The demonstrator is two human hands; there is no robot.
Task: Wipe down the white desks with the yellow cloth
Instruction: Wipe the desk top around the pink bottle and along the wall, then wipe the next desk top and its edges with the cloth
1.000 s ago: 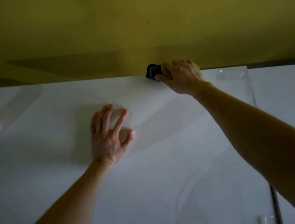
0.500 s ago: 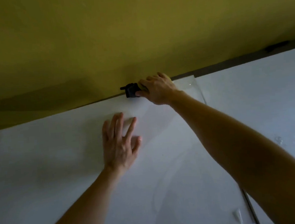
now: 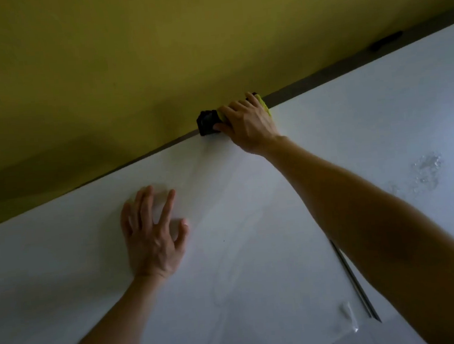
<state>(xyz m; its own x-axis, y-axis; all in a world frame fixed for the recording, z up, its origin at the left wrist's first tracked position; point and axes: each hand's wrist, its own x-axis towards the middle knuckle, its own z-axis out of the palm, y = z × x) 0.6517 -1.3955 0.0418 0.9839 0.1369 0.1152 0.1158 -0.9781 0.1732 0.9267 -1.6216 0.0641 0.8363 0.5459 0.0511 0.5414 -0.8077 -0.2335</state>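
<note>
My right hand [image 3: 247, 123] is stretched to the far edge of the white desk [image 3: 65, 282], fingers curled over the yellow cloth [image 3: 264, 105], which shows only as a strip beyond my knuckles. A small black object [image 3: 206, 122] sits at the desk's far edge, right at the fingertips of that hand. My left hand [image 3: 153, 233] lies flat on the desk nearer to me, fingers spread, holding nothing.
A yellow-green wall [image 3: 155, 54] rises just behind the desk. A narrow dark gap [image 3: 353, 278] separates this desk from a second white desk [image 3: 406, 101] on the right, which has wet droplets [image 3: 427, 166]. Another dark object [image 3: 386, 42] lies at the far right edge.
The view has swung left and tilted, so the desk edge now slants. My right hand with the cloth stays at the black object on the far edge. My left hand stays flat.
</note>
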